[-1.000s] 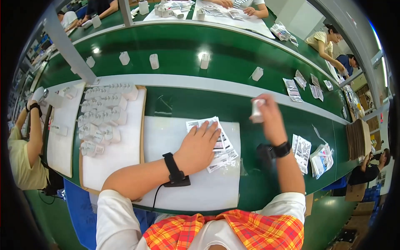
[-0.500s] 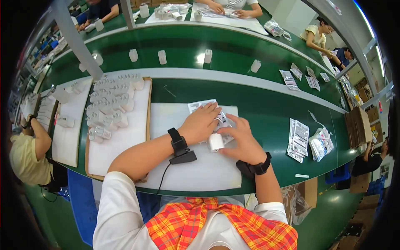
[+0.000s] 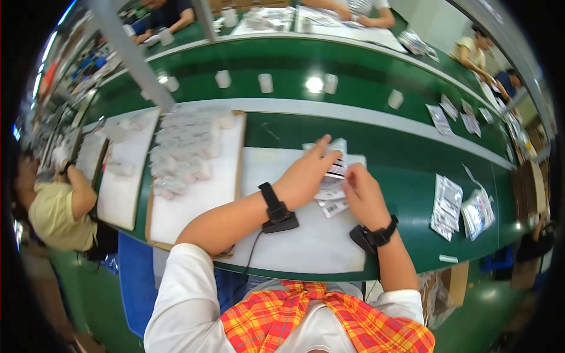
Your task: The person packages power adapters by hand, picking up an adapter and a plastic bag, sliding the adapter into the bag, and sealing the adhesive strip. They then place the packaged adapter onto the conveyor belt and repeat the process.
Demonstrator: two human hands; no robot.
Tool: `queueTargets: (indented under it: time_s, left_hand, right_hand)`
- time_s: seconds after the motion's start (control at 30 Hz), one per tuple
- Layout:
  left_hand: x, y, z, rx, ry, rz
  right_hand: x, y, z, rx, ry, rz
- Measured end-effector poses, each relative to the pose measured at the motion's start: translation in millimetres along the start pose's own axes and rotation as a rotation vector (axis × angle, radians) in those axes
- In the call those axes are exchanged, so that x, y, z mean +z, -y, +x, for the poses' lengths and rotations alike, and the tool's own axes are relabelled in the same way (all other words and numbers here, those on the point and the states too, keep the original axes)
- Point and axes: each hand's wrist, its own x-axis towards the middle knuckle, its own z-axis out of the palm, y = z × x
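Observation:
A silver printed pouch (image 3: 336,172), blurred by motion, is between my hands above a white foam sheet (image 3: 294,240). My left hand (image 3: 306,172) grips its left side near the top, with the fingers partly over it. At the pouch's right edge, my right hand (image 3: 366,193) pinches it with thumb and fingers. Below the pouch a printed piece (image 3: 334,207) sticks out; I cannot tell whether it belongs to the pouch or lies under it. No white block shows between my hands; it may be hidden. Both wrists wear black strapped devices.
Left of the foam sheet, a cardboard-edged tray (image 3: 194,226) bears rows of white blocks (image 3: 191,141). Flat pouches (image 3: 446,206) and a filled bag (image 3: 478,210) lie to the right. Beyond a pale rail (image 3: 329,115), more white blocks stand on a green strip. Co-workers sit left and opposite.
The white block under my right fingers is no longer visible. The pouch is now raised between my hands, and my right hand has closed on its edge. The whole view has shifted.

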Motion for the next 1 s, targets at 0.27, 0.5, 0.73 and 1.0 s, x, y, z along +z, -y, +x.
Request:
queueTargets:
  time_s: [0.27,0.5,0.73,1.0]
  left_hand:
    - [-19,-4,6,0.062,-0.016,-0.814]
    - [11,-7,2,-0.358,0.054,-1.155]
    - [10,-5,5,-0.405,-0.097,-1.37]
    - [-9,21,9,0.034,0.13,-0.479]
  right_hand:
    - [-31,5,-9,0.288,-0.178,1.18]
    - [-29,5,-13,0.234,0.004,0.404]
    - [-19,-18,-7,0.605,-0.057,0.687]
    - [-44,-48,7,0.052,0.117,0.473]
